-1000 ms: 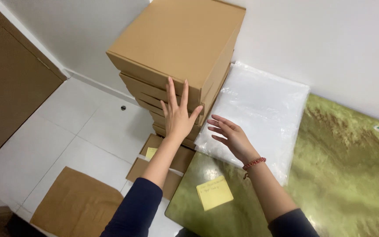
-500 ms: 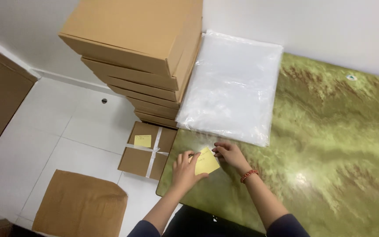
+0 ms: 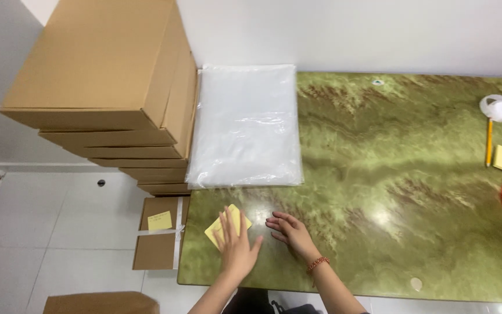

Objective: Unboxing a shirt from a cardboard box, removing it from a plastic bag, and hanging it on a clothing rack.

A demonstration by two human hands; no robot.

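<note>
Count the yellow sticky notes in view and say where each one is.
2 are clear: one sticky note on the green table under the left hand, another on the flat box on the floor. Yellow items at the right edge may be more.

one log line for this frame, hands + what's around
left hand: flat on yellow sticky note | right hand: flat on green marble table, empty | near: plastic bag stack, cardboard box stack

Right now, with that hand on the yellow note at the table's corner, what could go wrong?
The note lies near the table edge under the left hand; a push could slide it off to the floor. The stack of boxes beside the table steps outward as it rises; a bump might topple it. The plastic bags look slippery and could slide.
</note>
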